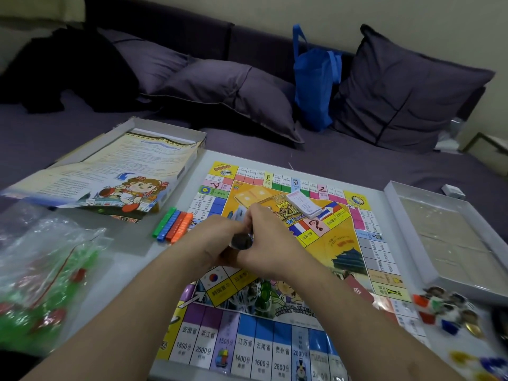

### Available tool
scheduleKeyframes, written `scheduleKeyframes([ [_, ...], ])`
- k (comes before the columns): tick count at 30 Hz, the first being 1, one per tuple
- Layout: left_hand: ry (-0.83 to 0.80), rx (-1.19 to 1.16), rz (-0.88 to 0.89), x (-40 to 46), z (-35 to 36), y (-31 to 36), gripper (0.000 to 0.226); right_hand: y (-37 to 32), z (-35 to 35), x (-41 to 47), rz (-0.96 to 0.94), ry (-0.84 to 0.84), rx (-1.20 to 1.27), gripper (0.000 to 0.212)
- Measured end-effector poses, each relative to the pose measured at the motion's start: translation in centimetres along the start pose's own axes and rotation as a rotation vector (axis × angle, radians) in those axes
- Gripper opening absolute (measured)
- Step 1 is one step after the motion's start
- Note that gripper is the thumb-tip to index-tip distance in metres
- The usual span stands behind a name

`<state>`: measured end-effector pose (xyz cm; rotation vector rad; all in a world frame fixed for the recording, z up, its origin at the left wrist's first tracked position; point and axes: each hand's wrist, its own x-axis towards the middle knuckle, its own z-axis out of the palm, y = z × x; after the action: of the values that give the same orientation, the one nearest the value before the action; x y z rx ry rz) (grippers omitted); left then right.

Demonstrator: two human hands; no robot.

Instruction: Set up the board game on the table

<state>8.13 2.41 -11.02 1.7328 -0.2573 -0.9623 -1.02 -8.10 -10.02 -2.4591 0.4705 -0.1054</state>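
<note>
Hands meet over the middle of the game board (277, 350), which lies flat on the desk (132, 259): the left hand (217, 243) and right hand (270, 240) both pinch a small dark object (242, 241), too blurred to name, probably to open or sort it. Card stack (303, 204) sits on the board; coloured sticks (173, 224) lie just beside its left edge, within reach.

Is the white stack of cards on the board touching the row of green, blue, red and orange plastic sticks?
Apart. The head view shows the white stack of cards on the game board, with board squares between it and the plastic sticks.
</note>
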Motion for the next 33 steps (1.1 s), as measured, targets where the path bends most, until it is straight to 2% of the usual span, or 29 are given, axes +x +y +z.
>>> scheduleKeyframes([
  [7, 0.012, 0.007, 0.023, 0.0, 0.0, -0.1, 0.018, -0.3, -0.2, 0.0, -0.024, 0.006, -0.019, 0.048],
  [15, 0.028, 0.074, 0.008, -0.7, -0.2, 0.2, 0.018, -0.4, 0.2, 0.1, -0.021, -0.014, 0.045, 0.059],
  [20, 0.052, 0.066, 0.041, -0.8, -0.1, 0.5, 0.027, -0.2, 0.5, 1.0, 0.01, 0.064, 0.061, 0.055],
  [22, 0.129, 0.084, 0.101, -1.0, -0.1, 0.7, 0.03, 0.3, 0.8, 1.7, 0.046, 0.12, 0.037, 0.053],
  [26, 0.437, 0.286, 0.242, -0.7, -0.4, 0.3, 0.027, 1.7, 2.6, 3.1, 0.041, 0.258, -0.126, 0.056],
  [30, 0.46, 0.348, 0.255, -0.3, -0.6, -0.1, 0.031, 2.8, 4.7, 3.1, 0.024, 0.186, -0.356, 0.071],
  [33, 0.464, 0.356, 0.236, -0.4, -0.5, -0.1, 0.032, 2.6, 4.6, 2.7, 0.032, 0.187, -0.321, 0.074],
])
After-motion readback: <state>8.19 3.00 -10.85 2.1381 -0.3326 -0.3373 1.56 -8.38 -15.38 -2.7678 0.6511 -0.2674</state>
